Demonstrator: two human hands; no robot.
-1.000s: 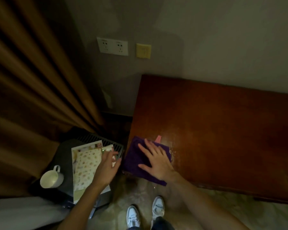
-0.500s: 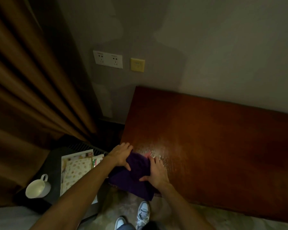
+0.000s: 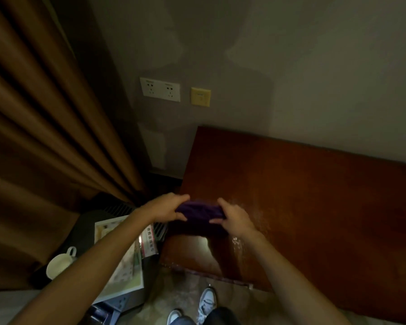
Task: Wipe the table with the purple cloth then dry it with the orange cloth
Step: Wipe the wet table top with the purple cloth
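The purple cloth [image 3: 201, 214] is bunched up and lifted just above the near left corner of the reddish-brown wooden table [image 3: 314, 195]. My left hand [image 3: 167, 208] grips its left end and my right hand [image 3: 233, 216] grips its right end. The cloth hangs a little below my fingers. Wet streaks shine on the table to the right of my right hand. No orange cloth shows in this view.
A low dark stand [image 3: 85, 231] at the left holds a white mug [image 3: 59, 266], a patterned booklet [image 3: 124, 263] and a small packet [image 3: 149, 242]. Brown curtains [image 3: 45, 137] hang at the left. Wall sockets [image 3: 159, 89] sit above the table's left end.
My left hand left the booklet on the stand and joined my right hand on the purple cloth. The cloth, flat under my right palm before, is now gathered and lifted between both hands.
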